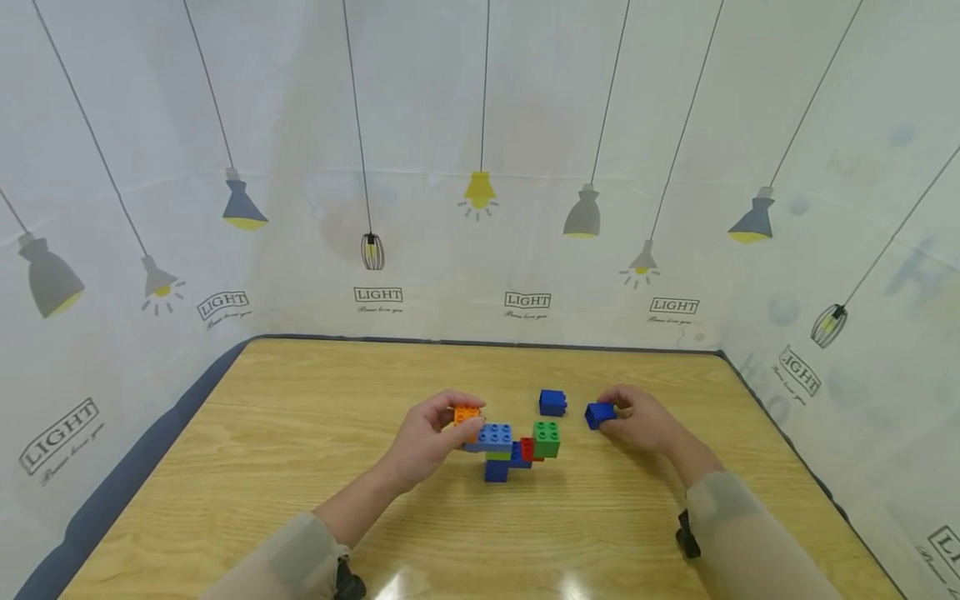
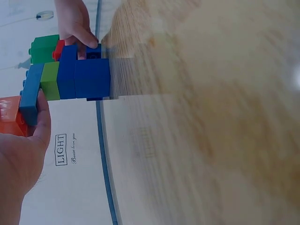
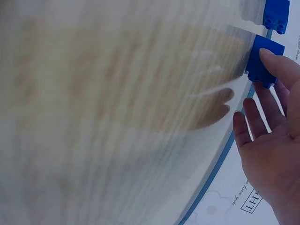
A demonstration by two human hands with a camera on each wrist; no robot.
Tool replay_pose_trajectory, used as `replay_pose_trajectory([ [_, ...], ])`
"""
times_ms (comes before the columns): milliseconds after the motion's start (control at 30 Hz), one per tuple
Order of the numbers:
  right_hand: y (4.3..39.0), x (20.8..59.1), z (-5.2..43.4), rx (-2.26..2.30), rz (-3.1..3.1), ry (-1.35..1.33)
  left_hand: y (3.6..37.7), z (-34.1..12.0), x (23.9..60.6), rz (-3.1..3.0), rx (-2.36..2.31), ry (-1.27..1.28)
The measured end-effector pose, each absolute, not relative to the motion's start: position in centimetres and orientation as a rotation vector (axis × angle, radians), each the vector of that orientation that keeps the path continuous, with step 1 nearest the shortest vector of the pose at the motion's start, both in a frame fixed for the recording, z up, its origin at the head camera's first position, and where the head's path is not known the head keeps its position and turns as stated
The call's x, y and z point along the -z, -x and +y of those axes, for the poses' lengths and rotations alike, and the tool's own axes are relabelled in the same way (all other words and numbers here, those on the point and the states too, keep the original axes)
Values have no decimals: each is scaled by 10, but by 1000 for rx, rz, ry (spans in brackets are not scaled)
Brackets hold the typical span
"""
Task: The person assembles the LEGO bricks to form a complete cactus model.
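Behind bricks [image 1: 495, 437] in hands [image 1: 426, 437] [image 1: 647, 423], backdrop labels [image 1: 527, 301]: "LIGHT".

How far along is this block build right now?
Done: the build already joins several blocks, including an orange block and a green block. In hand: the left hand holds the build's orange end; the right hand pinches a separate blue block. Probably left: attaching that block and the other blue block, lying loose on the table.
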State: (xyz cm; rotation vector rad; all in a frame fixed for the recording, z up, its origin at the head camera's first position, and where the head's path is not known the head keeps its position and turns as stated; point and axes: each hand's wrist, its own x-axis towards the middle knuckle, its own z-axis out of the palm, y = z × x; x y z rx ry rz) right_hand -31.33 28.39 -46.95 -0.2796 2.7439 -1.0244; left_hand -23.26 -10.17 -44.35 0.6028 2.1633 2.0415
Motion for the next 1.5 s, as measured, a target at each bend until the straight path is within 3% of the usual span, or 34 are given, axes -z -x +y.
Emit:
replay_pose_trajectory([
  [333, 297, 458, 278, 1170, 2746, 333, 233, -102, 444, 2152, -2049, -601],
  [933, 260, 408, 228, 1413, 2716, 719, 233, -101, 445, 2141, -2067, -608],
  [1500, 250, 396, 179, 1396, 2663, 941, 233, -102, 445, 2134, -2068, -604],
])
